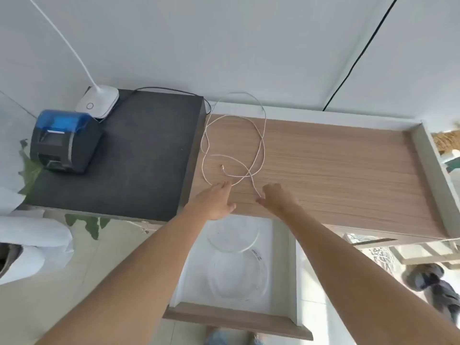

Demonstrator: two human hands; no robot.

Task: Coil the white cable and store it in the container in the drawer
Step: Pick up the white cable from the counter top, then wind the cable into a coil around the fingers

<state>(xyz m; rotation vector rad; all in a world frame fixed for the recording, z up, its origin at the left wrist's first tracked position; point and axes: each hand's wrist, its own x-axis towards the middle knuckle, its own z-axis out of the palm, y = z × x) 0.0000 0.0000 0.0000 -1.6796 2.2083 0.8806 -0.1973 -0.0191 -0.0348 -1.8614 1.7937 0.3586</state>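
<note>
1. The white cable (258,135) is lying in loose, crossing loops on the wooden tabletop (336,165), just ahead of both hands, its far loop reaching toward the wall.
2. The right hand (278,199) is pinching, or about to pinch, one cable end at its fingertips; the contact is too small to be sure. The left hand (216,200) is lying flat with released fingers, its tips touching the nearest strand without holding it.
3. The step in hand, as I judge it, is taking up an end to begin coiling. It is going best if the right hand is anchoring that end while the left is feeding even loops into it, drawing the strands clear where they are crossing just ahead of the fingers rather than tugging them into a knot.
4. The second end, with its small plug (222,167), is lying inside the loops beyond the left hand.
5. Room is lying open to the right of the right hand; left of the left hand a raised dark board (139,155) is making an edge the cable could snag on.
6. Beneath the forearms the open drawer (236,317) is waiting, with the clear round container (239,277) inside and what looks like its lid (232,236) nearer the hands.
</note>
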